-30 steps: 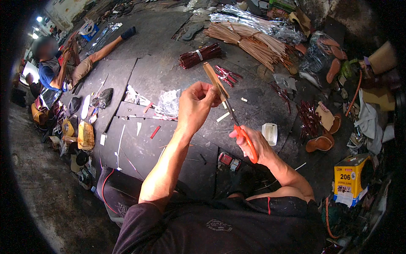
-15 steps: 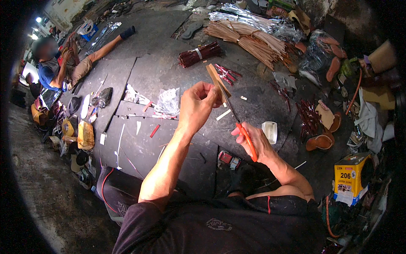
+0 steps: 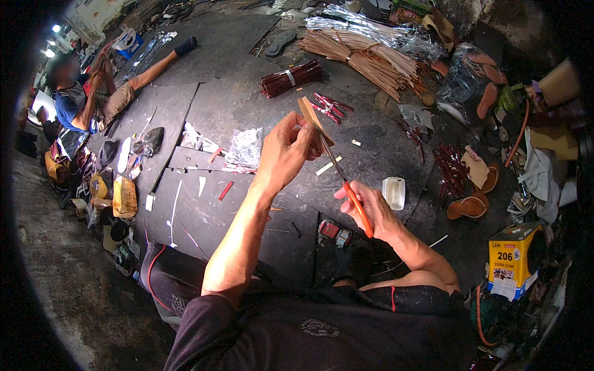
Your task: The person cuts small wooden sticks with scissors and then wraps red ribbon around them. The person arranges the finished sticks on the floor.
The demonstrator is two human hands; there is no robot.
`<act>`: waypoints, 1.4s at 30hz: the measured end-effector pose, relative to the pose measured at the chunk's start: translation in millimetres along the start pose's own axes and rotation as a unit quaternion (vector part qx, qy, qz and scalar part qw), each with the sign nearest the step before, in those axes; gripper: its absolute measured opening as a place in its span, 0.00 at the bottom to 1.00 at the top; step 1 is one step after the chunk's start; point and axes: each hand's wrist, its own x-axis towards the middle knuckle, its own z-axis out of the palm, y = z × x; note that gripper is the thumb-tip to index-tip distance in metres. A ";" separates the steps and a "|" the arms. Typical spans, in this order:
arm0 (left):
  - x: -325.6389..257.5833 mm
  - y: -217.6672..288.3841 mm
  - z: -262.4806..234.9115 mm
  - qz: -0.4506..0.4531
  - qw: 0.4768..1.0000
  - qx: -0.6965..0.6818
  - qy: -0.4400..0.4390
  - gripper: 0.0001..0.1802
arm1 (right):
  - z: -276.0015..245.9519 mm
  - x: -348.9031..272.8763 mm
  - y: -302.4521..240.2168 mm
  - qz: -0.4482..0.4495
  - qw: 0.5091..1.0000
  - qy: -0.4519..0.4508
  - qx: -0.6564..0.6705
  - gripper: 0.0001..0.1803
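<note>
My left hand (image 3: 282, 151) pinches a light brown strip (image 3: 307, 109), which points up and away from the fingertips. In my right hand (image 3: 378, 213) is a pair of scissors with orange handles (image 3: 359, 209), the fingers wrapped round them. The dark blades reach up to the strip beside my left fingertips; whether they are closed on it cannot be made out. Beyond the strip lie loose dark red strips (image 3: 331, 107) and a tied dark red bundle (image 3: 291, 79). A pale strip (image 3: 328, 166) is on the floor below my hands.
A white plastic tub (image 3: 393, 193) stands right of my hands. Farther off lie a bundle of brown strips (image 3: 362, 59) and a grey sole (image 3: 281, 43). Brown sandals (image 3: 468, 207) and a yellow can (image 3: 512, 260) are at right. Another person (image 3: 77, 102) sits at far left.
My left hand has shifted slightly left and down with the brown strip. My right hand has moved a little left and down with the scissors.
</note>
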 end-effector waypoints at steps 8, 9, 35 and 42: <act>-1.3 -10.9 7.1 -0.010 0.999 -0.015 -0.039 0.10 | 7.9 4.6 9.9 -0.035 0.998 0.050 -0.034 0.19; -2.1 -11.0 8.1 -0.011 0.999 -0.030 -0.040 0.10 | 8.1 4.6 10.3 -0.039 0.997 0.053 -0.046 0.19; -3.9 -21.7 22.7 -0.012 0.998 -0.027 -0.050 0.14 | 6.8 3.3 11.8 -0.009 0.999 0.039 -0.019 0.22; -0.8 -27.8 20.9 -0.016 0.998 -0.008 -0.058 0.15 | 6.6 0.8 11.1 0.006 0.999 0.046 -0.024 0.14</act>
